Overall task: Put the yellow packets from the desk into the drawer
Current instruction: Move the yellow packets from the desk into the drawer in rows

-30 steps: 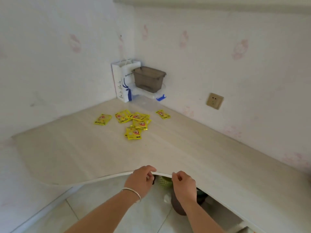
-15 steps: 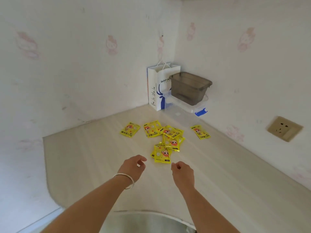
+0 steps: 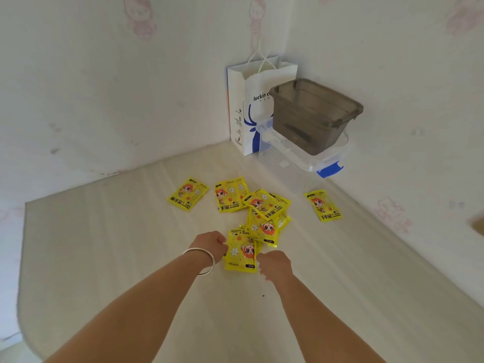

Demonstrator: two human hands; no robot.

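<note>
With both hands at the nearest packet (image 3: 242,254), left hand (image 3: 210,246) and right hand (image 3: 275,262) curled, grip unclear, a sweep could scatter the overlapping pile (image 3: 264,216) across the desk (image 3: 104,244).

Yellow packets (image 3: 262,216) lie scattered flat on the pale desk (image 3: 131,258).
Most overlap in a loose pile mid-desk; one packet (image 3: 188,193) sits left of the pile, another (image 3: 323,205) right, each apart.
</note>
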